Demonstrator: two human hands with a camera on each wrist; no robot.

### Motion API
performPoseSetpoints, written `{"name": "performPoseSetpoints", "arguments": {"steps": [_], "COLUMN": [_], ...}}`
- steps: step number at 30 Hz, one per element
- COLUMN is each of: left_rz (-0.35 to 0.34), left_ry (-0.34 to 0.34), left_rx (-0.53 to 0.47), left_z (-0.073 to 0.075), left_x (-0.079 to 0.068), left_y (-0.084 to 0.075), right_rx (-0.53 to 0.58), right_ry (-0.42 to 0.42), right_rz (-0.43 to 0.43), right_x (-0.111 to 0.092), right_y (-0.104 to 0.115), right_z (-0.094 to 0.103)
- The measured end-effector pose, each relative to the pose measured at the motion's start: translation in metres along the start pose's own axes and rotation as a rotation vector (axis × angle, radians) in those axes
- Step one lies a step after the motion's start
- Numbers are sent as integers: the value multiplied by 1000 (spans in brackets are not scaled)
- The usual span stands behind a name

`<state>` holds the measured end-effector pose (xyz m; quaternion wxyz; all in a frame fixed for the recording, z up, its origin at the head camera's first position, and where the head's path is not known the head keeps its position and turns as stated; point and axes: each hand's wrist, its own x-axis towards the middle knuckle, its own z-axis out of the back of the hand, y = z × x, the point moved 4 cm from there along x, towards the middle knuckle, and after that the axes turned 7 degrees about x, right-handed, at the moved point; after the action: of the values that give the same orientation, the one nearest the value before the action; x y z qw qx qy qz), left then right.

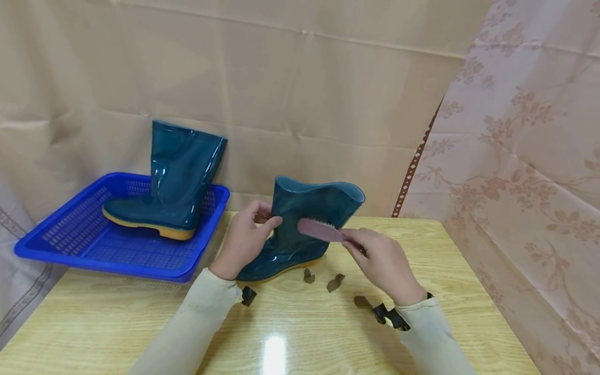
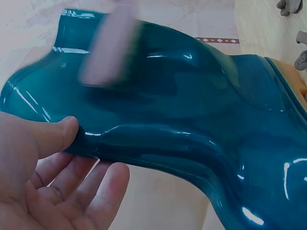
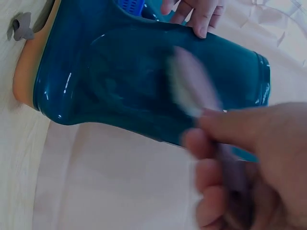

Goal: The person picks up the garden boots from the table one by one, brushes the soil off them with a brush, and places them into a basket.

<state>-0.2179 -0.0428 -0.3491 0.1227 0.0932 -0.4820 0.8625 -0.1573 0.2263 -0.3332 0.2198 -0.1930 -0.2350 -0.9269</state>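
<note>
A dark teal rubber boot (image 1: 300, 208) with a yellow sole stands on the table, its toe to the left. My left hand (image 1: 246, 237) grips the front edge of its shaft, thumb (image 2: 64, 136) on the near face and fingers behind. In my right hand (image 1: 384, 260) is a pinkish-purple scrub brush (image 1: 319, 229), held by its handle. The brush's pale bristles face the side of the shaft, and its head looks blurred in both wrist views. The right fingers (image 3: 211, 201) curl round the handle.
A matching boot (image 1: 180, 172) stands in a blue plastic basket (image 1: 140, 272) at the left. Small brown crumpled bits (image 1: 335, 282) lie on the wooden table (image 1: 300, 323) in front of the held boot. A beige curtain (image 1: 304, 94) hangs right behind the table.
</note>
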Motion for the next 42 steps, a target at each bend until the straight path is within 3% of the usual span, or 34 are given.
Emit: {"name": "performPoseSetpoints", "arguments": {"steps": [3, 5, 7, 13, 16, 19, 24, 27, 31, 38, 42], "left_rz": [-13, -16, -14, 10, 15, 10, 7, 4, 1, -20, -34], "left_ry": [11, 19, 26, 28, 27, 22, 18, 13, 8, -15, -41], "left_rx": [13, 13, 12, 20, 22, 15, 5, 8, 28, 31, 1], "left_z": [0, 0, 0, -1, -1, -1, 0, 0, 1, 1, 0], "left_x": [0, -1, -1, -2, -3, -2, -1, -1, -1, 0, 1], "left_y": [0, -1, -2, -1, 0, 0, 0, 0, 0, 1, 3], "right_rx": [25, 37, 38, 8, -6, -11, -11, -2, -12, -7, -16], "right_ry": [-148, -168, -111, 210, 267, 215, 11, -45, 3, 172, 122], "right_rz": [55, 56, 28, -118, -145, -111, 28, 78, 59, -85, -77], "right_x": [0, 0, 0, -3, -4, -3, 0, 1, 3, 2, 1], "right_y": [3, 3, 2, -9, -12, -10, -1, 4, 4, -5, -6], "right_z": [7, 7, 4, -16, -20, -18, -8, -4, -7, -15, -11]}}
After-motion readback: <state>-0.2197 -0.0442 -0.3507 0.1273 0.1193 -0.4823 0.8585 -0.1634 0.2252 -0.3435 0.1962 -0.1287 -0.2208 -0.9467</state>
